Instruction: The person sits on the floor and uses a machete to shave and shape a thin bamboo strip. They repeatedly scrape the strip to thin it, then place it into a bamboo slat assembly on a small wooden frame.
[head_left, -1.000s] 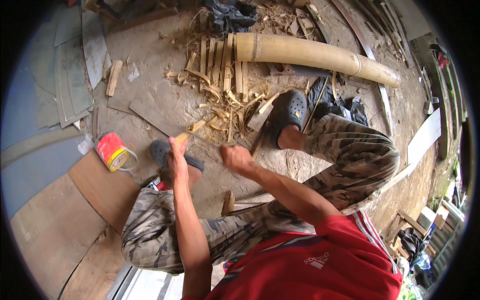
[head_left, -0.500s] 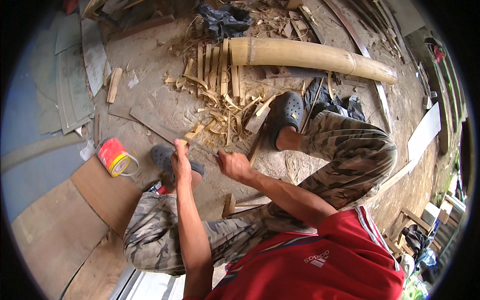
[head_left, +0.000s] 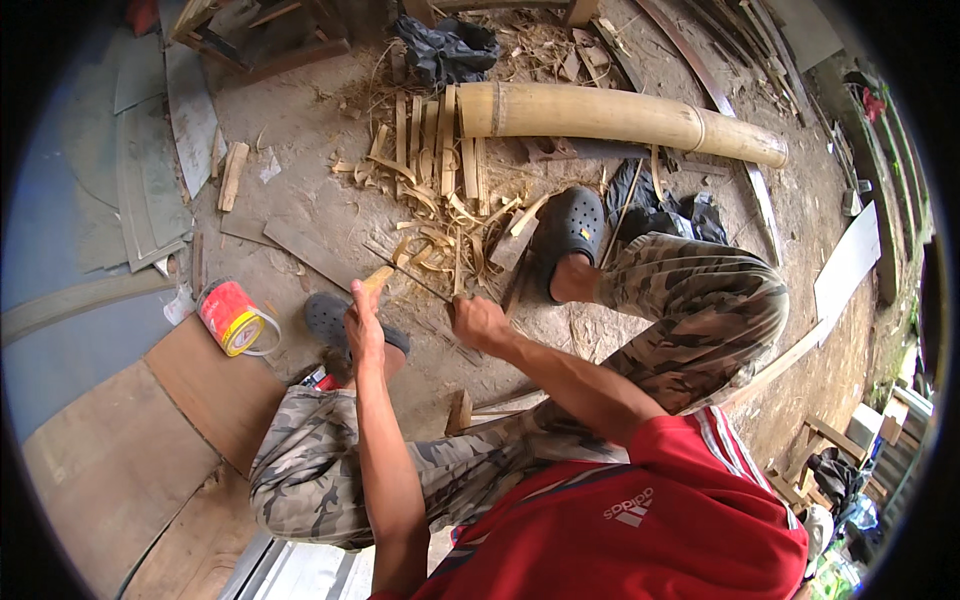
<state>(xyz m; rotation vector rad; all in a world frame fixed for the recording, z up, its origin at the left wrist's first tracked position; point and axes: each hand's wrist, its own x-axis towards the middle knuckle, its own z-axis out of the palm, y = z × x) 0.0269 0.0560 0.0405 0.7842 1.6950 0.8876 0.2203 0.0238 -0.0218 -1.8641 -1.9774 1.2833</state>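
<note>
The left hand [head_left: 365,328] is clamping its fingers on a pale strip [head_left: 378,279] left of the shavings [head_left: 437,250] while the right hand [head_left: 480,323], fingers curled, is gripping a thin blade [head_left: 425,284] near the strip's far end — seemingly whittling, the next stroke needing steady support.

A short yellowish strip [head_left: 377,279] points obliquely forward, a dark thin-bladed tool [head_left: 425,285] slanting across it.

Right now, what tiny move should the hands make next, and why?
I'd probably slide the thin blade lightly along the pale strip, away from the left hand. The right hand grips the blade, the left hand holds the strip, and the blade crosses near the strip's far end. Curled shavings lying nearby suggest shaving strokes.
</note>
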